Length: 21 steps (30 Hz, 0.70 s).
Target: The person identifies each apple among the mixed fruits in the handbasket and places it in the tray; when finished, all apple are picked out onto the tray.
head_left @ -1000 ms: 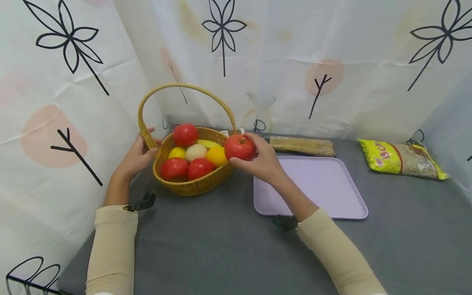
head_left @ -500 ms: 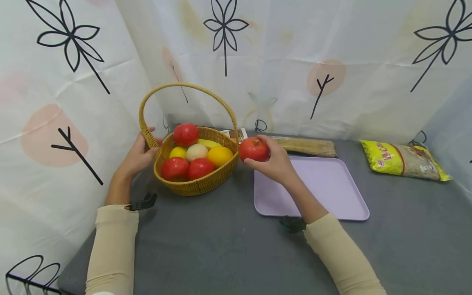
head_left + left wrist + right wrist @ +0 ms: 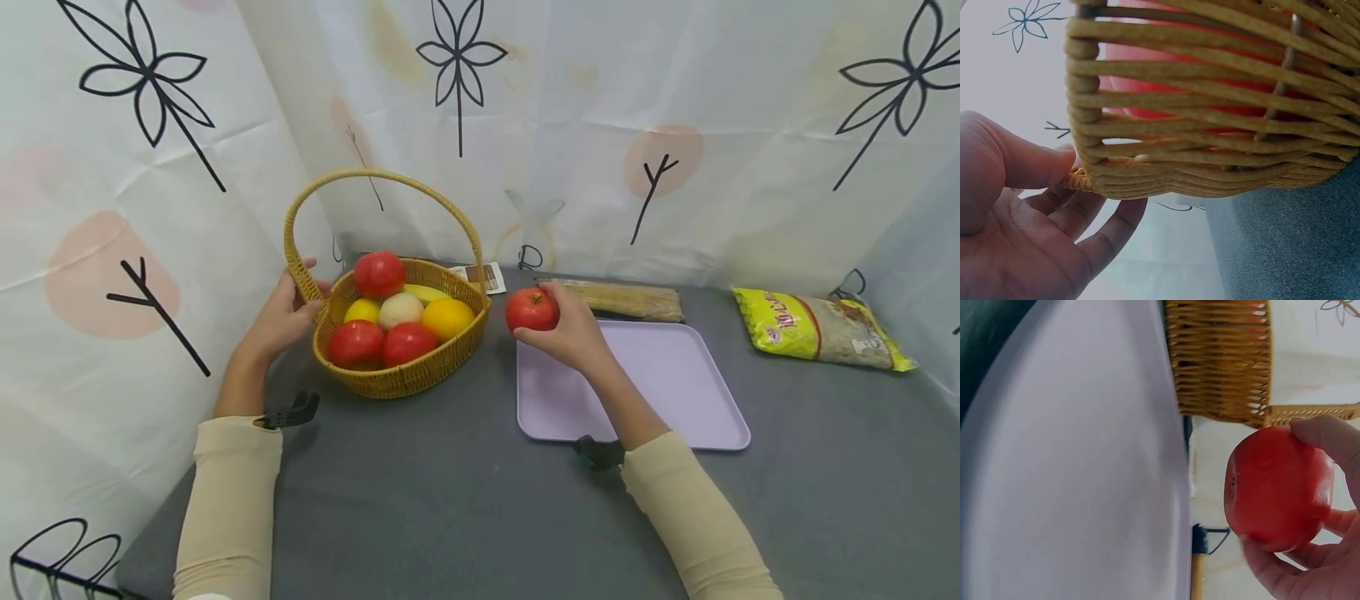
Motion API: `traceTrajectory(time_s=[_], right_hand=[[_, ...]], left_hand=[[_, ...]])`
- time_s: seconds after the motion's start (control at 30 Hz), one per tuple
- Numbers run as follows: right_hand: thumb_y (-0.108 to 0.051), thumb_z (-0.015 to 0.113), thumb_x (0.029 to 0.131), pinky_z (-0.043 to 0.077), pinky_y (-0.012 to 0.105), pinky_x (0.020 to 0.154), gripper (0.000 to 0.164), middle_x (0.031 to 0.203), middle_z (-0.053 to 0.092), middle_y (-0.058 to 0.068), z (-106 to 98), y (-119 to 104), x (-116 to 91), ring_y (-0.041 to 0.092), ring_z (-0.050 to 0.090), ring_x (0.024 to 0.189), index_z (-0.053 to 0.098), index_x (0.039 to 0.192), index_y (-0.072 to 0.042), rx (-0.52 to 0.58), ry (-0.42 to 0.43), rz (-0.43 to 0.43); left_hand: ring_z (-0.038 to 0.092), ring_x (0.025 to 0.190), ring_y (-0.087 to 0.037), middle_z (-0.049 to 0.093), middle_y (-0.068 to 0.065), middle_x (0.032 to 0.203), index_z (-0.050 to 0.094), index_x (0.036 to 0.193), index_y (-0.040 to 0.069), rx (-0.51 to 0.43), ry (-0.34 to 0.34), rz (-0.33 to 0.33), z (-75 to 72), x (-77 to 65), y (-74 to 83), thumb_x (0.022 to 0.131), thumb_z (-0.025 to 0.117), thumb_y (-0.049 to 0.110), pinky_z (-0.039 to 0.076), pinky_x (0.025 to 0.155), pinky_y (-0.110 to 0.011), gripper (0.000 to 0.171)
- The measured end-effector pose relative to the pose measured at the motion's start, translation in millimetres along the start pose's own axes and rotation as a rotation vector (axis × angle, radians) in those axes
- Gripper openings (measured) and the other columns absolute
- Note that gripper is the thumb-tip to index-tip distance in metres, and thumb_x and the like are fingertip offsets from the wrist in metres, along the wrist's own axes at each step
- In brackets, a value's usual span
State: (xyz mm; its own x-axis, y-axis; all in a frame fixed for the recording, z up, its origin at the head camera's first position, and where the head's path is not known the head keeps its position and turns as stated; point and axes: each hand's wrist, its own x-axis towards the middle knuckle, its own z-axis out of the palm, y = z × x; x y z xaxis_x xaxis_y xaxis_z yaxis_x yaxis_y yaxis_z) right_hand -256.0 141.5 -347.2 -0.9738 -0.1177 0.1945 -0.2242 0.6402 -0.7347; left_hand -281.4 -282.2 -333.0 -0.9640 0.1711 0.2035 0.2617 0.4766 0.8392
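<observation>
My right hand [image 3: 572, 332] grips a red tomato [image 3: 532, 309] above the table, between the basket and the tray's far left corner. In the right wrist view the thumb and fingers wrap the tomato [image 3: 1279, 490] from one side. At the left, my left hand [image 3: 281, 321] pinches the base of the handle of a wicker basket [image 3: 397, 382]; the left wrist view shows the thumb [image 3: 1041, 165] on the handle. Inside the basket lie several red tomatoes [image 3: 378, 275], an orange [image 3: 447, 318], a yellow fruit [image 3: 363, 311], a pale round item [image 3: 400, 309] and a banana [image 3: 425, 292].
A lilac tray [image 3: 675, 392] lies on the grey table, partly under the right forearm. Behind it is a long packet of tan sticks [image 3: 630, 300]. A yellow food bag [image 3: 821, 327] lies at the right, and a small printed packet [image 3: 491, 277] behind the basket.
My right hand has carried the tomato rightward, from beside the basket rim to a spot near the tray's corner, and slightly lower. The left hand keeps its hold on the basket handle.
</observation>
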Motion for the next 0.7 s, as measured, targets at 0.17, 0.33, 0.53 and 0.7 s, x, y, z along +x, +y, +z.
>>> traceTrajectory(time_s=[0.17, 0.33, 0.53, 0.7], right_hand=[[-0.028, 0.080, 0.082, 0.049, 0.055, 0.096, 0.077, 0.143, 0.048, 0.016, 3, 12, 5, 0.036, 0.044, 0.127, 0.044, 0.147, -0.007, -0.016, -0.015, 0.042], [-0.024, 0.080, 0.082, 0.048, 0.055, 0.098, 0.079, 0.144, 0.046, 0.016, 3, 21, 8, 0.036, 0.043, 0.128, 0.041, 0.149, -0.006, -0.015, -0.028, 0.084], [-0.018, 0.082, 0.082, 0.045, 0.056, 0.101, 0.082, 0.144, 0.044, 0.018, 3, 22, 9, 0.037, 0.043, 0.129, 0.038, 0.150, -0.007, -0.014, -0.066, 0.116], [-0.018, 0.082, 0.082, 0.042, 0.058, 0.103, 0.085, 0.148, 0.041, 0.020, 5, 23, 8, 0.039, 0.041, 0.131, 0.035, 0.152, -0.006, -0.030, -0.084, 0.128]], left_hand=[[0.049, 0.123, -0.043, 0.048, -0.032, 0.133, 0.015, 0.156, 0.003, -0.003, 0.005, 0.006, -0.4, 0.2, -1.4, 0.100, 0.043, -0.005, 0.037, 0.107, -0.061, 0.063], [0.049, 0.123, -0.043, 0.048, -0.031, 0.134, 0.015, 0.156, 0.004, -0.008, 0.005, 0.006, -0.3, 1.4, -1.5, 0.101, 0.044, -0.003, 0.037, 0.107, -0.061, 0.063], [0.047, 0.125, -0.044, 0.047, -0.033, 0.135, 0.013, 0.158, 0.005, -0.025, 0.000, -0.008, -0.6, 1.2, -1.3, 0.101, 0.043, -0.004, 0.035, 0.108, -0.061, 0.065], [0.047, 0.125, -0.044, 0.047, -0.033, 0.136, 0.013, 0.157, 0.005, -0.025, -0.005, -0.004, -0.6, 1.1, -1.8, 0.101, 0.043, -0.005, 0.035, 0.107, -0.061, 0.065]])
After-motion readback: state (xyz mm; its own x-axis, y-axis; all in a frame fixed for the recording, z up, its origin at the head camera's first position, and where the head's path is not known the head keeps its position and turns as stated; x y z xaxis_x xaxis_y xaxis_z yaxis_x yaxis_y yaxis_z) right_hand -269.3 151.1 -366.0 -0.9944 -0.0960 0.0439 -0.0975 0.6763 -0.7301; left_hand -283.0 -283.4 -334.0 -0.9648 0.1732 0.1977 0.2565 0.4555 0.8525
